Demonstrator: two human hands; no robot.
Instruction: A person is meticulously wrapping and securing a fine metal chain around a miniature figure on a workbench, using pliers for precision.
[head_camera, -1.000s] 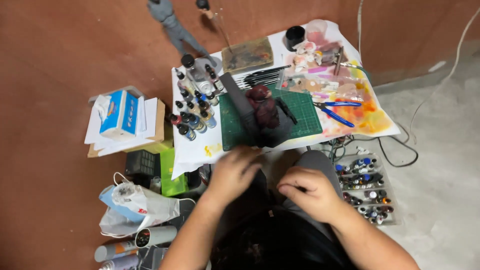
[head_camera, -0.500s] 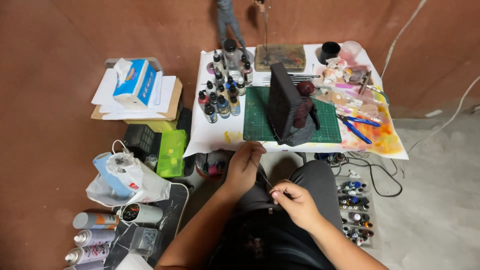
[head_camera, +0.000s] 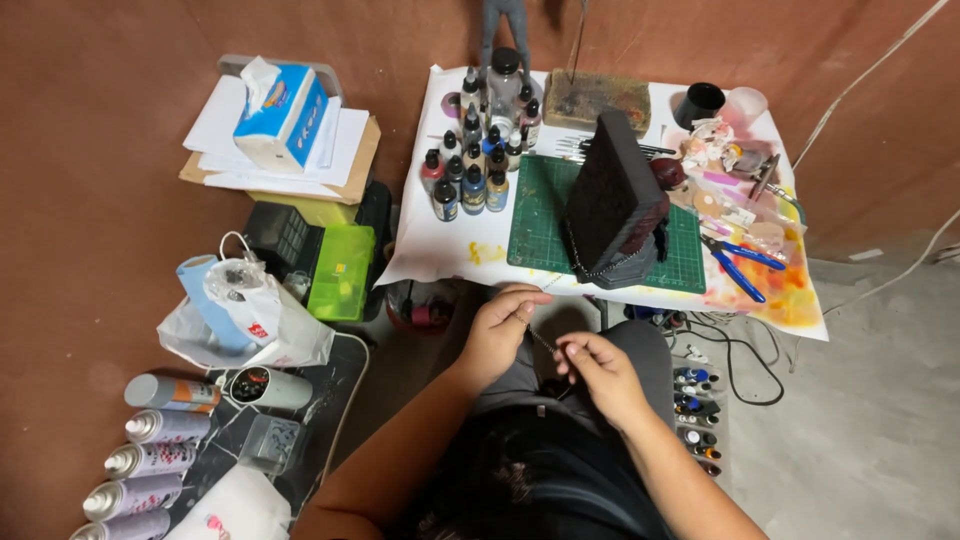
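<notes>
Both hands are over my lap, just below the front edge of the small table (head_camera: 440, 250). My left hand (head_camera: 503, 328) and my right hand (head_camera: 597, 370) each pinch one end of a thin metal chain (head_camera: 541, 342) stretched between them. On the green cutting mat (head_camera: 540, 220) stands a dark figure with a big black slab on its back (head_camera: 612, 200); a chain hangs along its lower edge. The figure's red-brown head shows behind the slab.
Several small paint bottles (head_camera: 470, 175) crowd the table's left side; blue-handled pliers (head_camera: 735, 262) lie on paint-stained paper at right. A tissue box (head_camera: 282, 115) on papers, a green case (head_camera: 340, 270), a plastic bag (head_camera: 240, 310) and spray cans (head_camera: 150, 460) sit on the floor left.
The view has tilted down and closer. My hands have drawn apart slightly, and the chain is now pulled between them.
</notes>
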